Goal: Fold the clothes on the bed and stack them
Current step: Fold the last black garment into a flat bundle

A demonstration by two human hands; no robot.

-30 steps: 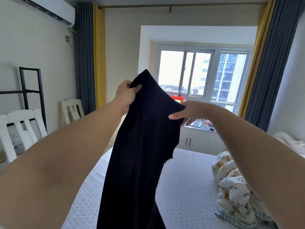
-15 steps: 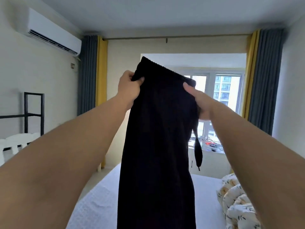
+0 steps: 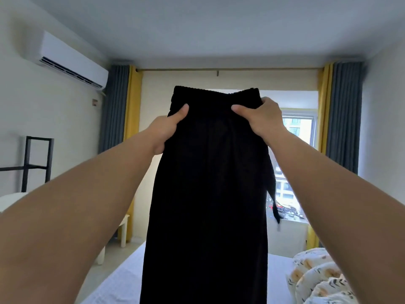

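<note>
a: entry, head view. what differed from half a second before?

b: both arms had risen higher and the view had tipped up; more ceiling showed and less bed. the left hand [image 3: 167, 128] had shifted from the top left corner of the black garment [image 3: 208, 194] to a spot just under the waistband on the left edge. the right hand [image 3: 262, 116] had moved from behind the right edge to the front, near the top right corner. the waistband, slanted before, sat close to level.

a: fingers, left first?

b: left thumb lay flat on the front of the cloth, pinching it against fingers hidden behind; i could not tell how those lay. right thumb also pressed on the front, the other fingers curled over the right edge and gripping the fabric.

a: where was the garment, and how did it look?

b: held up in the air at arm's length, centred between the curtains, above the bed [image 3: 122, 284]. it hung straight down and ran out of the frame's bottom edge, so whether it touched the bed could not be told. black, ribbed at the waistband, no print visible. a narrow black tie [image 3: 273, 199] dangled off the right side, its tip in front of the window [image 3: 298, 128].

a: anything else, left to right?

b: air conditioner [image 3: 72, 62] high on the left wall, black rack [image 3: 37, 163] below it, floral quilt [image 3: 317, 279] bunched at lower right on the bed.
</note>
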